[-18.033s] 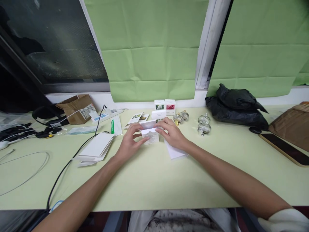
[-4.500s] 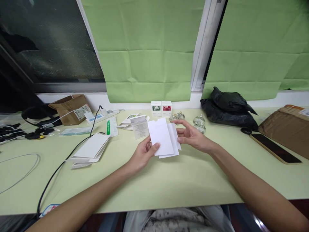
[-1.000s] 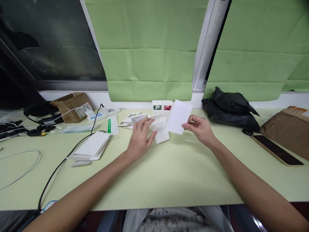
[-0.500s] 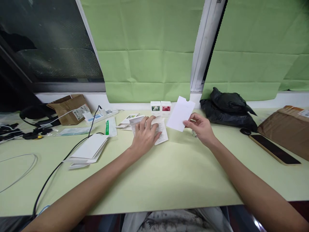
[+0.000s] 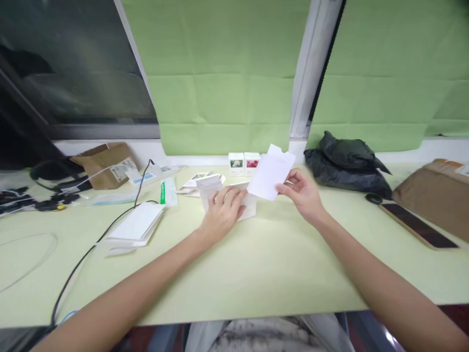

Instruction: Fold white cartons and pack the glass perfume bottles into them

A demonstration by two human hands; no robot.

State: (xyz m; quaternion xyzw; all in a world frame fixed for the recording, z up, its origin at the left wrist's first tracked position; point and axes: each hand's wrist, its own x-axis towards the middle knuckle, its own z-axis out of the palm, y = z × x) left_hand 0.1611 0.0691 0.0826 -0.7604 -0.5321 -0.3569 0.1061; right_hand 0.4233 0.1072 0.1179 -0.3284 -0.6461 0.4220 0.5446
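Observation:
My right hand [image 5: 300,193] pinches a white paper sleeve [image 5: 269,173] by its right edge, between thumb and fingers. The sleeve is tilted and has a rounded notch in its top edge. My left hand [image 5: 223,212] rests on a creased, folded paper leaflet [image 5: 209,188], its fingers lying across the sheet and hiding the middle. Behind them stand two small white boxes: one with a white flower picture [image 5: 236,165], the other with a red flower picture [image 5: 251,165], partly covered by the sleeve.
On the left lie a stack of white folded papers [image 5: 137,222], several cards [image 5: 194,182], a green-and-white packet [image 5: 168,192], a black cable [image 5: 78,266] and an open cardboard box [image 5: 98,166]. To the right are a black plastic bag [image 5: 346,164], a phone [image 5: 417,225] and a brown parcel [image 5: 436,195].
The sleeve in my right hand has shifted slightly left, over the leaflet's right end. My left hand's fingers have drawn closer together and moved slightly right on the leaflet.

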